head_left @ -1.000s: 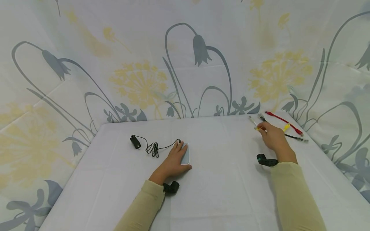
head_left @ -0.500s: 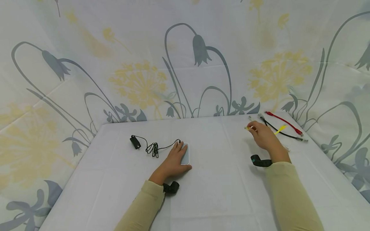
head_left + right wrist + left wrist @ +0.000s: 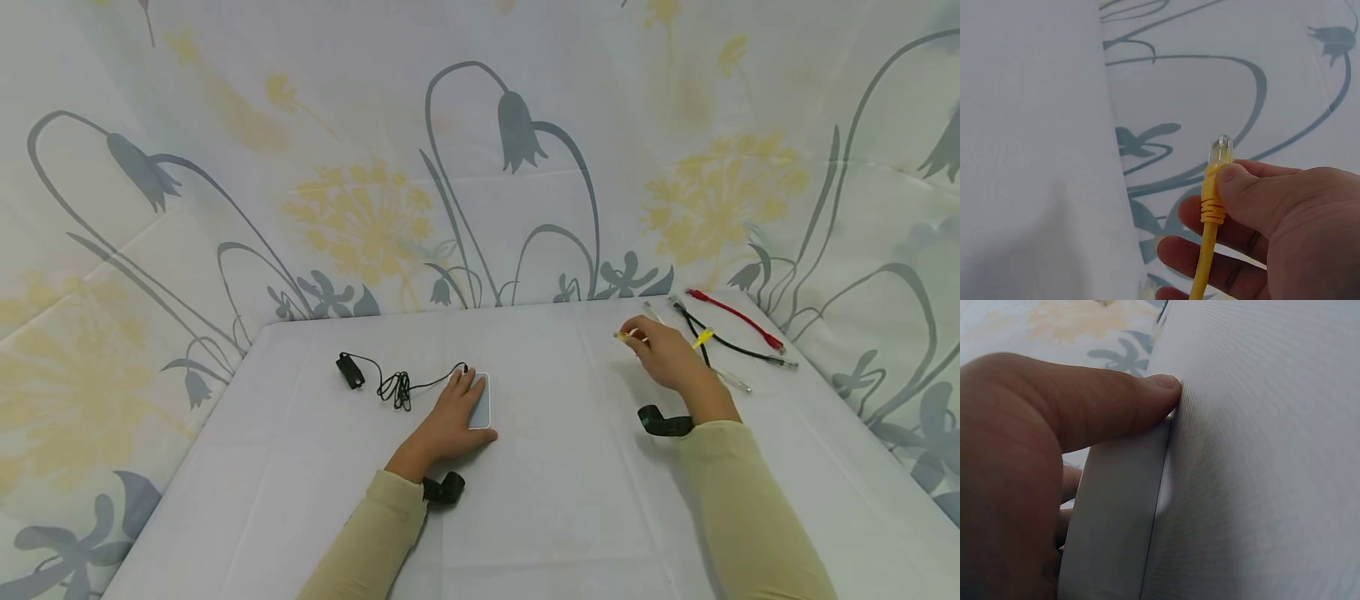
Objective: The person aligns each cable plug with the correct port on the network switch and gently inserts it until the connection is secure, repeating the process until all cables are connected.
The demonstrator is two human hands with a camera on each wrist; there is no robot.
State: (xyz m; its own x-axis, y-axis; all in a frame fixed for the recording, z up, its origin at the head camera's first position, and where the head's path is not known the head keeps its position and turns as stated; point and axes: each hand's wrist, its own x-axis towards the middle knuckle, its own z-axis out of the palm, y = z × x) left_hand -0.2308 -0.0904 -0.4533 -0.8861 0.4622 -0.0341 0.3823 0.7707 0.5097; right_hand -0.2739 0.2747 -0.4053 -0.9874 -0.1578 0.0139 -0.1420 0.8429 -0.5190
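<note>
My left hand (image 3: 444, 423) lies over a flat white box with a grey top (image 3: 481, 402) on the table, its fingers across the far part and its thumb at the near edge. The left wrist view shows the thumb against the corner of the white box (image 3: 1116, 512). A thin black cable meets the box's far end by the fingertips. Above the table on the right, my right hand (image 3: 662, 354) pinches a yellow network cable (image 3: 1212, 209) just behind its clear plug (image 3: 1221, 150). The rest of that cable trails behind the hand, its yellow part (image 3: 702, 337) showing past it.
A black power adapter (image 3: 350, 371) with its coiled cable (image 3: 395, 388) lies left of the box. At the back right lie a red network cable (image 3: 738, 317), a black one (image 3: 731, 343) and a whitish one (image 3: 732, 382). A patterned cloth (image 3: 480, 192) hangs behind the table.
My right hand has moved left with the yellow cable's plug, away from the other cables, and the whitish cable's near end has come into sight. My left hand stays on the white box.
</note>
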